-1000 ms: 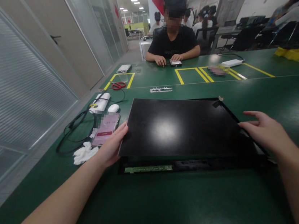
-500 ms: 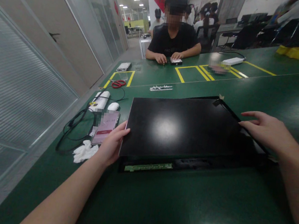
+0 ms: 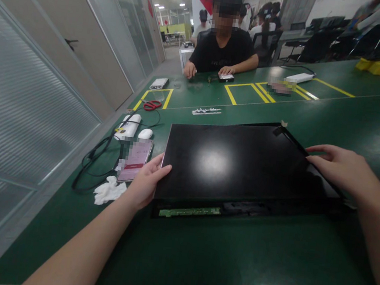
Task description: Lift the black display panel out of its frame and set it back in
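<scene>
A flat black LCD panel (image 3: 203, 172) lies before me, its left side raised above a dark frame (image 3: 247, 208). A green circuit board strip (image 3: 190, 212) shows along the near edge. My left hand (image 3: 147, 181) grips the panel's left edge, thumb on top and fingers partly hidden beneath. At the far right edge, my right hand (image 3: 341, 168) is closed on the panel's rim with thumb and forefinger; its other fingers are mostly hidden. A bit of tape (image 3: 284, 124) sticks up at the frame's far corner.
Left of the panel are a phone (image 3: 135, 161), a crumpled white tissue (image 3: 109, 191), a white mouse (image 3: 146, 134), black cables (image 3: 86, 167) and red-handled scissors (image 3: 152, 105). White strips (image 3: 206, 111) lie beyond it. Across the green table (image 3: 231, 254) sits a co-worker (image 3: 222, 49) with a small device (image 3: 226, 77).
My left thumb reaches farther over the panel's edge. My right forefinger has come down closer to the rim. The co-worker's one hand has moved left, away from the small device.
</scene>
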A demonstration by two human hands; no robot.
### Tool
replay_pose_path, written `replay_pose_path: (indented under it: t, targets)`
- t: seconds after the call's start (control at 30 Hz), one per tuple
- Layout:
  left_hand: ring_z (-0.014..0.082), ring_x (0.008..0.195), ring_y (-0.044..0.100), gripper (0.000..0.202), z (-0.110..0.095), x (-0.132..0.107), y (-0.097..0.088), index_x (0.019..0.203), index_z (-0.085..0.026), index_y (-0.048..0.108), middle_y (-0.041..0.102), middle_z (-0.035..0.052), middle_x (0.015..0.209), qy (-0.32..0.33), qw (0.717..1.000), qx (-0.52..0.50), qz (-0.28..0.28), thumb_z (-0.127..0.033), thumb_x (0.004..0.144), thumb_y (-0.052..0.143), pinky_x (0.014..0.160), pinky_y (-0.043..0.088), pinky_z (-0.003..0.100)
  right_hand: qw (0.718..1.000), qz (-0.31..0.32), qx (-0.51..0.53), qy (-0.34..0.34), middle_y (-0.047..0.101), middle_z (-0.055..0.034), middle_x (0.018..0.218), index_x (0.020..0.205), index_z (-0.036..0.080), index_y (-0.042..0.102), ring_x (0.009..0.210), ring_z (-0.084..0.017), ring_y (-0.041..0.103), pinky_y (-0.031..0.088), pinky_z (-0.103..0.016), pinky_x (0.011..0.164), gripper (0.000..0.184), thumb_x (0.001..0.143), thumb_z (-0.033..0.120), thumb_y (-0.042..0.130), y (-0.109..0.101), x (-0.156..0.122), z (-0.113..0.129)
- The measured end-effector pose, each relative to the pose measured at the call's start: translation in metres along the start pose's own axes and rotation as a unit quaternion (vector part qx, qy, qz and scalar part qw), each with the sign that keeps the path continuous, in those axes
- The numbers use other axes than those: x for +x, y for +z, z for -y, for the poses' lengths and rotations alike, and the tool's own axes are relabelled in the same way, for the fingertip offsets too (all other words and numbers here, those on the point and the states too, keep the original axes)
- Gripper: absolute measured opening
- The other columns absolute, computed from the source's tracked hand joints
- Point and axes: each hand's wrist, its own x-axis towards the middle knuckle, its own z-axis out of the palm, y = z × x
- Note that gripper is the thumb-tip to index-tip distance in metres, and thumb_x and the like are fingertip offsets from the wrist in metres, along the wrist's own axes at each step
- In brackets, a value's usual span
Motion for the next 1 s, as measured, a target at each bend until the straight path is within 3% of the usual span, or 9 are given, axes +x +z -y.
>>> replay_pose_path:
  t: [0.3, 0.53, 0.73, 0.9, 1.0]
  targets:
    - [0.0251, 0.077, 0.076, 0.077, 0.001, 0.0, -0.001, 0.141, -0.014, 0.045, 0.079, 0.0095, 0.093, -0.003, 1.0, 0.006, -0.03, -0.013, 0.071, 0.076, 0.061, 0.06, 0.028, 1.0, -0.001, -0.001, -0.011, 0.055, -0.0003, 0.057, 0.073, 0.029, 0.061, 0.051, -0.014, 0.046, 0.033, -0.028, 0.048, 0.027, 0.055, 0.039, 0.044, 0.002, 0.002, -0.004]
    - [0.0251, 0.077, 0.077, 0.073, 0.004, 0.0, -0.001, 0.136, -0.016, 0.049, 0.079, 0.0062, 0.089, 0.007, 0.999, 0.011, -0.034, -0.014, 0.069, 0.078, 0.067, 0.063, 0.033, 0.999, -0.033, 0.025, -0.01, 0.058, 0.0003, 0.065, 0.078, 0.03, 0.06, 0.059, -0.015, 0.049, 0.035, -0.03, 0.052, 0.029, 0.057, 0.038, 0.042, -0.006, 0.004, -0.015]
    - [0.0243, 0.074, 0.077, 0.069, 0.004, 0.0, 0.001, 0.133, -0.015, 0.05, 0.08, 0.0049, 0.085, 0.008, 0.999, 0.006, -0.033, -0.011, 0.069, 0.076, 0.066, 0.064, 0.033, 0.998, 0.067, 0.001, 0.002, 0.06, 0.0005, 0.068, 0.08, 0.031, 0.062, 0.058, -0.014, 0.05, 0.037, -0.029, 0.054, 0.03, 0.055, 0.034, 0.045, 0.006, 0.017, -0.029]
    - [0.024, 0.071, 0.077, 0.069, 0.005, 0.001, 0.0, 0.134, -0.016, 0.05, 0.079, 0.0045, 0.082, 0.009, 0.999, 0.01, -0.035, -0.011, 0.069, 0.075, 0.055, 0.06, 0.027, 0.995, 0.09, -0.044, -0.009, 0.06, 0.0001, 0.065, 0.078, 0.03, 0.063, 0.056, -0.014, 0.051, 0.037, -0.029, 0.054, 0.03, 0.054, 0.035, 0.047, 0.015, 0.022, -0.033]
    - [0.0251, 0.074, 0.077, 0.071, 0.006, 0.001, -0.002, 0.135, -0.015, 0.049, 0.079, 0.0051, 0.083, 0.012, 0.999, 0.017, -0.036, -0.013, 0.069, 0.076, 0.06, 0.062, 0.03, 0.994, 0.093, -0.051, -0.009, 0.061, -0.0008, 0.069, 0.078, 0.028, 0.064, 0.059, -0.015, 0.051, 0.037, -0.029, 0.055, 0.03, 0.053, 0.035, 0.048, 0.015, 0.021, -0.03]
